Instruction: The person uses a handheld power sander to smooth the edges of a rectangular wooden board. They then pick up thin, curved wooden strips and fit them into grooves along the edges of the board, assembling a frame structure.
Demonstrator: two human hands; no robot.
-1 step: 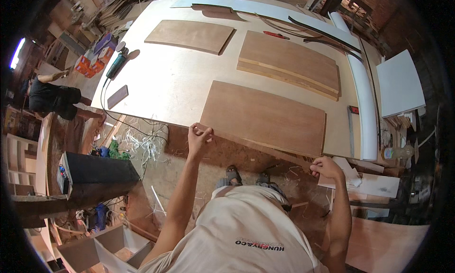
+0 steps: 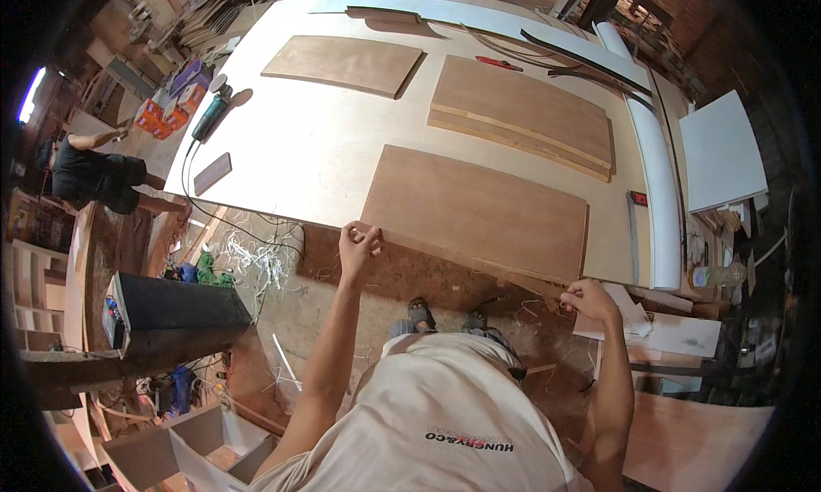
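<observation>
A brown wooden panel lies at the near edge of the pale worktable. Along its front edge runs a thin brown strip, seen almost edge-on. At the panel's near left corner, my left hand is closed, thumb and fingers pinching the strip's left end. My right hand is beyond the near right corner, its fingers closed on the strip's other end. Whether the strip touches the panel all along is hard to make out.
Behind lie stacked panels, another panel and a red cutter. A corded grinder and a small dark block lie left. A white roll lines the right side. A person stands far left.
My right hand has shifted very slightly toward the panel, bringing the strip's right part a little closer to the edge. My left hand stays in place.
</observation>
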